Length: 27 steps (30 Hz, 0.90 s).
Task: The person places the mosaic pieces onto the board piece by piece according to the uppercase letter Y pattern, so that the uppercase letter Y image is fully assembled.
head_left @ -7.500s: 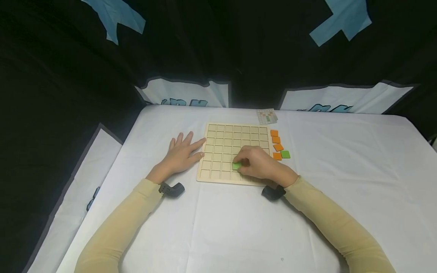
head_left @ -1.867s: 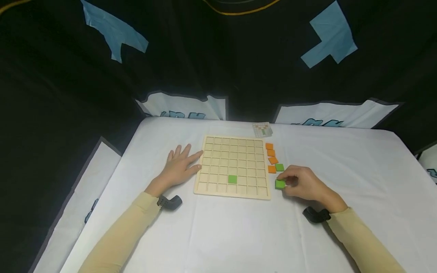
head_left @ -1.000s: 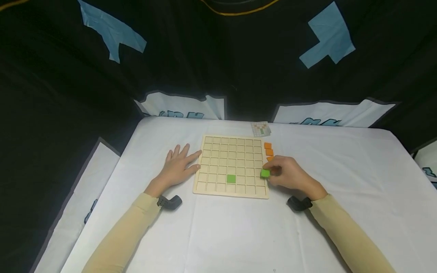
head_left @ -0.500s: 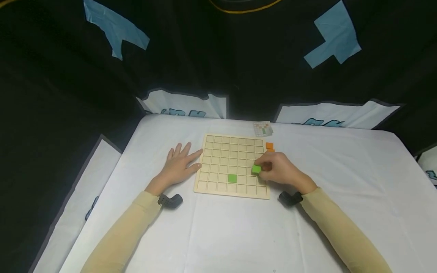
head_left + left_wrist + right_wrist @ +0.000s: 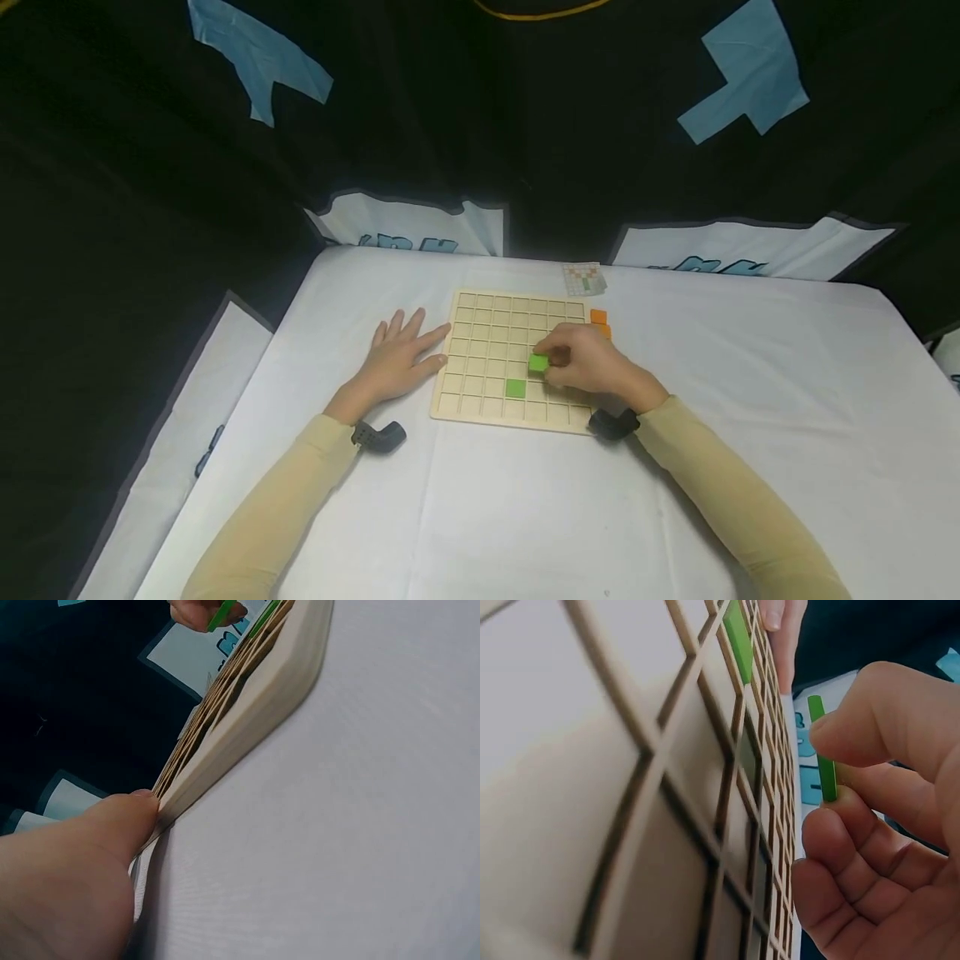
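Observation:
A pale wooden grid board (image 5: 480, 350) lies on the white-covered table. One green square tile (image 5: 515, 388) sits in a cell of its lower part. Above the board my right hand (image 5: 588, 358) pinches a second green tile (image 5: 537, 363) between thumb and fingers; in the right wrist view that tile (image 5: 824, 754) is apart from the grid surface. My left hand (image 5: 393, 358) lies flat with fingers spread, its thumb and forefinger touching the board's left edge. The left wrist view shows the thumb (image 5: 127, 817) against the board's side (image 5: 247, 712).
Orange tiles (image 5: 598, 317) lie beside the board's right edge, partly hidden by my right hand. A small printed pattern card (image 5: 584, 279) lies behind the board. Black cloth (image 5: 480, 125) hangs beyond the table's far edge. Each wrist wears a black camera.
My right hand has carried the held green tile leftward from right of the board to over its middle. Earlier, it released the first green tile in its cell. My left hand has stayed put.

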### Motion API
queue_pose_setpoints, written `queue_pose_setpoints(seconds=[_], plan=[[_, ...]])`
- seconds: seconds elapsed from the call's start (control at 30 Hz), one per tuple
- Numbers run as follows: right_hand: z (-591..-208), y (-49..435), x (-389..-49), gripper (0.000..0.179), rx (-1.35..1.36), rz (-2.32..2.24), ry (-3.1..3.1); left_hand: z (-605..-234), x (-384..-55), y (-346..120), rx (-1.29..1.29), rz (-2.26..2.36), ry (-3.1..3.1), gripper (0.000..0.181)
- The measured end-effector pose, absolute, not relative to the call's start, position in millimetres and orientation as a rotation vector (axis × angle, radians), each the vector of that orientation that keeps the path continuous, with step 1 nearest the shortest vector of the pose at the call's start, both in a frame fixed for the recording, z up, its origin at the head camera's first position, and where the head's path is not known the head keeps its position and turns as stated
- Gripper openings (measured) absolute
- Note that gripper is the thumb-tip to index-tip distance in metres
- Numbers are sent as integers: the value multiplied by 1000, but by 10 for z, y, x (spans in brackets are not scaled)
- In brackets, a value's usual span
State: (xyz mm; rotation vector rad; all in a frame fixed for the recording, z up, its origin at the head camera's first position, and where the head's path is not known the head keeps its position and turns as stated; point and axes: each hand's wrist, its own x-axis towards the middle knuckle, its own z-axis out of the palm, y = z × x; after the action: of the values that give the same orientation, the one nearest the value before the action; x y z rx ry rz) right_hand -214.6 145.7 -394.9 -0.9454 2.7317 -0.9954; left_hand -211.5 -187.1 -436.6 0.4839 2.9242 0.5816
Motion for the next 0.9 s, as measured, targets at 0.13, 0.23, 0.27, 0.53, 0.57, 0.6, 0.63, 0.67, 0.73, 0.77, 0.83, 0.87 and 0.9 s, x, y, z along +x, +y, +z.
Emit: queue_pose_setpoints(seconds=[0.13, 0.23, 0.27, 0.53, 0.57, 0.6, 0.63, 0.67, 0.73, 0.77, 0.83, 0.87, 0.9], plan=[[-3954, 1410, -2145, 34, -950, -1015, 2726, -4357, -2117, -1850, 493, 566, 2931, 60], [-3971, 1358, -2150, 34, -931, -1047, 2696, -4338, -2110, -1841, 498, 562, 2939, 59], [-3980, 1341, -2155, 34, -924, -1058, 2681, -4335, -2110, -1842, 498, 562, 2940, 59], [-4058, 1243, -2186, 34, -897, -1040, 2670, -4397, -2114, -1849, 478, 585, 2937, 60], [-4069, 1243, -2190, 35, -899, -1030, 2675, -4407, -2115, -1847, 476, 587, 2938, 60], [-4080, 1245, -2194, 35, -899, -1024, 2683, -4413, -2115, -1843, 478, 589, 2940, 61], [-4089, 1248, -2196, 35, -895, -1025, 2686, -4413, -2115, -1840, 482, 587, 2943, 61], [-4095, 1250, -2197, 35, -893, -1028, 2687, -4413, -2116, -1839, 488, 587, 2948, 60], [-4103, 1252, -2196, 35, -897, -1021, 2694, -4396, -2115, -1836, 496, 590, 2954, 60], [-4104, 1251, -2195, 35, -893, -1021, 2695, -4392, -2116, -1837, 504, 582, 2957, 60], [-4106, 1244, -2192, 35, -892, -1019, 2696, -4375, -2113, -1841, 511, 574, 2957, 60], [-4103, 1238, -2187, 36, -895, -1014, 2695, -4366, -2111, -1846, 507, 570, 2955, 60], [-4097, 1231, -2179, 35, -903, -1011, 2694, -4354, -2106, -1852, 505, 565, 2953, 60]])
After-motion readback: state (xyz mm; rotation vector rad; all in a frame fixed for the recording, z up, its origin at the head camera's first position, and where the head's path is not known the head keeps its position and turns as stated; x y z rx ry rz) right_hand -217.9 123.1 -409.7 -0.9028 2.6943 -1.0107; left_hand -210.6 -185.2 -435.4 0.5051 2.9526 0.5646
